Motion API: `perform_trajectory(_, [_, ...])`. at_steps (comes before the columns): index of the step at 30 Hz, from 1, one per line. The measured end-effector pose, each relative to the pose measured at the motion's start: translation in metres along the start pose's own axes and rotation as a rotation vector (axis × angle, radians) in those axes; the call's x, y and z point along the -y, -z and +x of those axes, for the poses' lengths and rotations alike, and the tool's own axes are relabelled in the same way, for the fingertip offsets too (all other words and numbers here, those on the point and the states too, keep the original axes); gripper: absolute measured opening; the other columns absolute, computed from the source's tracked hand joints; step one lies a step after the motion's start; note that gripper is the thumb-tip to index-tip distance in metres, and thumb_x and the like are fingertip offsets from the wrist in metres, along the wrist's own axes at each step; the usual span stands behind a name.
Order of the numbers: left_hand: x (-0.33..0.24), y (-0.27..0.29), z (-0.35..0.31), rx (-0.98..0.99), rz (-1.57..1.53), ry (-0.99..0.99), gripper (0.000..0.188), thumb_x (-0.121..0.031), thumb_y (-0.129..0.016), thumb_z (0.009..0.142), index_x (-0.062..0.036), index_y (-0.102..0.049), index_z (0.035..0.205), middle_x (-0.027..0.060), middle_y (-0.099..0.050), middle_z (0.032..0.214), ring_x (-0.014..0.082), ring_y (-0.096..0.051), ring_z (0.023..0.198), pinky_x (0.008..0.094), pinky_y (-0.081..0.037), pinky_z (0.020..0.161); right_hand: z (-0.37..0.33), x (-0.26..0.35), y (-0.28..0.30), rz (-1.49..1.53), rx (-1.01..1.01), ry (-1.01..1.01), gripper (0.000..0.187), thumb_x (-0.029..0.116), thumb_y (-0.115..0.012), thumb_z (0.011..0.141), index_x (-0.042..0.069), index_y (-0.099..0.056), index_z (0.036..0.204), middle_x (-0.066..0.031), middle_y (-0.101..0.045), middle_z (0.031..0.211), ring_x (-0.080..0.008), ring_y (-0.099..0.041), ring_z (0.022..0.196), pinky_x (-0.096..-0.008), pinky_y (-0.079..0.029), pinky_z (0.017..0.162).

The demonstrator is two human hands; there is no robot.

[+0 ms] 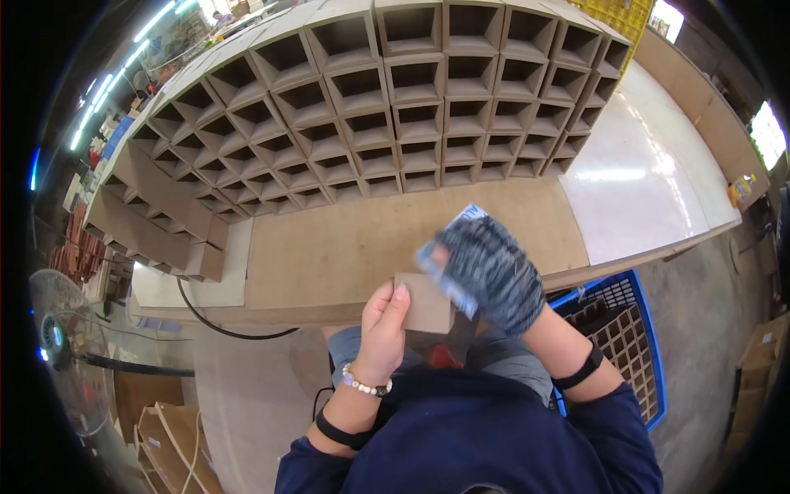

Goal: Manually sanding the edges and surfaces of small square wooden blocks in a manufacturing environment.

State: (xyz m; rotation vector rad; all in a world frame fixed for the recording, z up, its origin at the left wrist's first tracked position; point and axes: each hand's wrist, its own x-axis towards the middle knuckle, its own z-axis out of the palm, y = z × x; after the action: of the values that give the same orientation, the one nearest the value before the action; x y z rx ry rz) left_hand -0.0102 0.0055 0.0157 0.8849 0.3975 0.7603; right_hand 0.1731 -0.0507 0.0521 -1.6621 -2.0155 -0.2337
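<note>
My left hand [383,325], bare with a beaded bracelet at the wrist, pinches a small brown square box [429,305] between thumb and fingers over the table's near edge. Only one flat face of the box shows clearly. Close to its right, my right hand [500,276] wears a grey and black knitted glove and is closed round a flat blue and white printed piece [457,293]. That piece is blurred and partly hidden by the glove, so its kind cannot be made out. Its lower end is near the box; whether they touch is unclear.
Many open-fronted brown boxes [362,132] stand stacked in rows along the table's back. A plywood board [329,239] lies before them. Right of my legs is a blue crate [656,370] of similar boxes. A bottle [741,189] stands far right; a fan [70,354] is at left.
</note>
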Motion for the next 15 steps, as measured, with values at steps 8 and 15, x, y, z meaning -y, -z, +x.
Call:
perform_trajectory(8, [-0.002, 0.005, -0.001, 0.084, -0.027, -0.105, 0.032, -0.02, -0.045, 0.096, 0.0005, -0.046, 0.122, 0.0072, -0.055, 0.118, 0.0145, -0.052, 0.108, 0.0298, -0.04, 0.094, -0.007, 0.025, 0.011, 0.09, -0.091, 0.109, 0.043, 0.012, -0.053, 0.081, 0.013, -0.05, 0.124, -0.0119, -0.055, 0.12, -0.0281, -0.053, 0.111, -0.045, -0.037, 0.1])
perform_trajectory(15, [-0.01, 0.004, -0.005, 0.1, 0.013, -0.161, 0.033, -0.019, -0.046, 0.096, -0.0001, -0.045, 0.123, 0.0065, -0.054, 0.121, 0.0149, -0.05, 0.111, 0.0307, -0.038, 0.096, -0.014, -0.006, -0.01, 0.235, 0.003, -0.269, 0.045, 0.009, -0.051, 0.083, 0.012, -0.048, 0.127, -0.0148, -0.054, 0.12, -0.0315, -0.052, 0.112, -0.0448, -0.035, 0.101])
